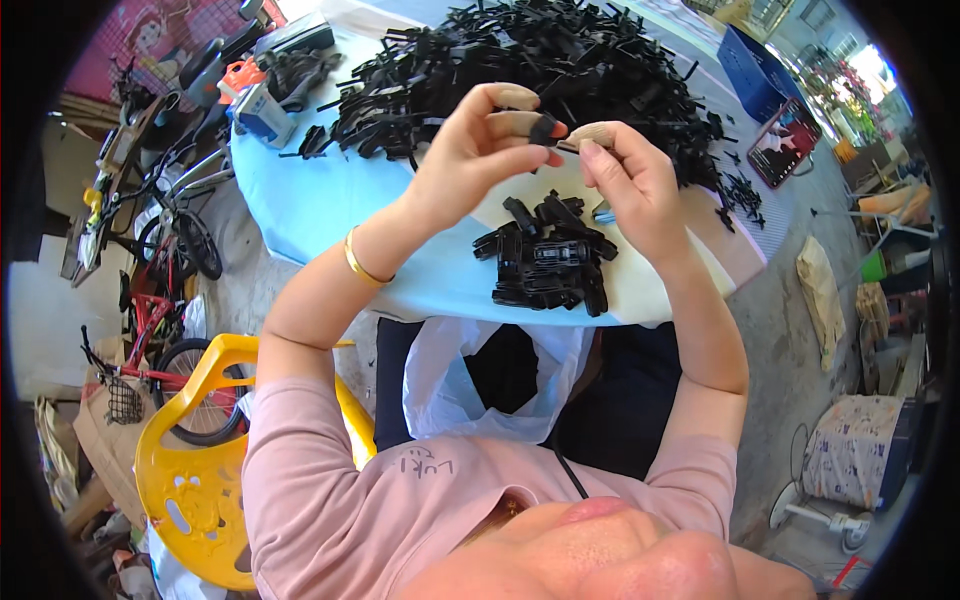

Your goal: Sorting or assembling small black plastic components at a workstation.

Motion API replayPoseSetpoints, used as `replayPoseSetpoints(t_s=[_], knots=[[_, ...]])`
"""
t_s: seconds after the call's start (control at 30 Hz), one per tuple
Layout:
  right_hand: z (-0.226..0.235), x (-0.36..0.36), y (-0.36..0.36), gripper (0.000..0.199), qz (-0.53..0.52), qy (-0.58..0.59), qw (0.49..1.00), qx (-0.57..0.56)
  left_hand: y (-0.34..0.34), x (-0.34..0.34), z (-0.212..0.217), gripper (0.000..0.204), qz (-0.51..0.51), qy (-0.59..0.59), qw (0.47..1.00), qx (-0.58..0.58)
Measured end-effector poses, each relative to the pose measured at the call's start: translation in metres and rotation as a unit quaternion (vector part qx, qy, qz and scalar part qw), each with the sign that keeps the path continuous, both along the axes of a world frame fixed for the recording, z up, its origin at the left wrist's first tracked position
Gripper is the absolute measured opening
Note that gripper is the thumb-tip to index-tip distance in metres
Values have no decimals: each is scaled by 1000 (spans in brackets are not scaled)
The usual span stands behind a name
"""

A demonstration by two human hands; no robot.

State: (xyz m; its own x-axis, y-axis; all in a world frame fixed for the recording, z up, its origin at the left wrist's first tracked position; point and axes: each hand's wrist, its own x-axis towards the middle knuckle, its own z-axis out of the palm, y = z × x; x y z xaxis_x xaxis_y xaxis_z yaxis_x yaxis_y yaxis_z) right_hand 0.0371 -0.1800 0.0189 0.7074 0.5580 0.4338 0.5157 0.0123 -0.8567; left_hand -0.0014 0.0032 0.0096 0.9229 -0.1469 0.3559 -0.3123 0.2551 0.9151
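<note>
Over the near edge of the heap, my left hand point(480, 150) and my right hand point(632, 185) meet with fingertips almost touching. Between them is a small thin black strip point(567, 147), pinched at my right thumb and forefinger; its left end lies at my left fingertips. Pale covers wrap some fingertips, and a dark band sits on one left finger. Behind spreads a big heap of black plastic strips point(440, 85). Nearer me, a small stack of black plastic pieces point(550, 262) lies on the table by its front edge.
The table point(310, 220) has a light blue cover. At its right stand a blue basket point(755, 75) and a phone point(785, 145); at its left, a small box point(264, 118). A white plastic bag point(430, 385) hangs at my lap. A yellow chair point(190, 460) stands left.
</note>
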Motion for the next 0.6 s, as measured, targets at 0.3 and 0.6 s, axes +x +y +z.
replayPoseSetpoints(t_s=[0.3,0.6], knots=[[-3,-1,7,16,-11,38,998,-53,-7,-7,-12,28,102,-52,988,106],[-4,-9,13,12,-52,-62,996,-45,-8,-9,-15,18,166,-121,972,113]])
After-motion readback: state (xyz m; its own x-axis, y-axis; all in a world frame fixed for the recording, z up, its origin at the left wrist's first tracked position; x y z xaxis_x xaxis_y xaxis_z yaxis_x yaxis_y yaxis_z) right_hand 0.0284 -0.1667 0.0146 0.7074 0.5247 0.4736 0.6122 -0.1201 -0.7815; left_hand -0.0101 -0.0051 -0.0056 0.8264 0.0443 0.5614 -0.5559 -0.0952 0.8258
